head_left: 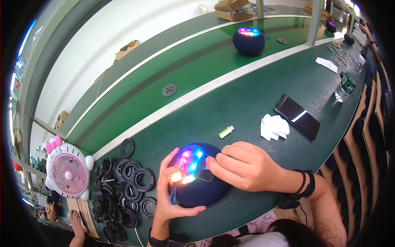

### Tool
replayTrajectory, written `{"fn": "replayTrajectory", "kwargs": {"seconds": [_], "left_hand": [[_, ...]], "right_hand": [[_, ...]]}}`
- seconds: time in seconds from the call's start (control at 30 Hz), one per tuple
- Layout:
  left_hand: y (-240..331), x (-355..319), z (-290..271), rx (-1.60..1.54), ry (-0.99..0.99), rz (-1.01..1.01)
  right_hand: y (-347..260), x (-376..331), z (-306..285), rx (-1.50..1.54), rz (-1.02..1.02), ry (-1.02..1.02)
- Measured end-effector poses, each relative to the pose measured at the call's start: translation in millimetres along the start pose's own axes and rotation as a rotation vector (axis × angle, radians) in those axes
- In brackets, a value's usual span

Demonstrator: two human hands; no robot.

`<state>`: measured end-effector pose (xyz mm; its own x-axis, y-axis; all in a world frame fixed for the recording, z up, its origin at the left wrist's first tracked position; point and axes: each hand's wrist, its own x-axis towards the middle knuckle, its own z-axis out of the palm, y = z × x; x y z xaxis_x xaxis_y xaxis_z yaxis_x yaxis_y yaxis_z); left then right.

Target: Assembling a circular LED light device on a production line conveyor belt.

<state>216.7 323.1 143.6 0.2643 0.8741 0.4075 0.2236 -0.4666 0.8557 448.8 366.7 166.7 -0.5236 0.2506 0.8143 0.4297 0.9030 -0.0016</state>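
At the lower centre of the frame, a dark blue round speaker (199, 175) with glowing coloured lights sits on the green desk (247, 99). The left hand (170, 197) cups it in a loose grip; the right hand (242, 164) presses fingertips on its top. Black rings (123, 185) lie at lower left.

Speaker (197, 175) between both hands, rings (119, 185) left — phone (297, 116) right, behind

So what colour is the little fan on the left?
The fan is white with a pink grille and pink bow, seen in the head view.
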Motion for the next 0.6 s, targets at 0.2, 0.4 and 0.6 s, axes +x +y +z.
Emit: {"fn": "replayTrajectory", "kwargs": {"seconds": [0.2, 0.4, 0.6], "left_hand": [[3, 3, -2, 0.122, -0.03, 0.027], [10, 1, 14, 0.12, -0.027, 0.058], [2, -1, 19, 0.128, -0.103, 0.124]], "right_hand": [[14, 5, -14, 0.287, 0.123, -0.155], [17, -5, -12, 0.724, 0.403, 0.118], [17, -7, -4, 0.986, 0.55, 0.043]]}}
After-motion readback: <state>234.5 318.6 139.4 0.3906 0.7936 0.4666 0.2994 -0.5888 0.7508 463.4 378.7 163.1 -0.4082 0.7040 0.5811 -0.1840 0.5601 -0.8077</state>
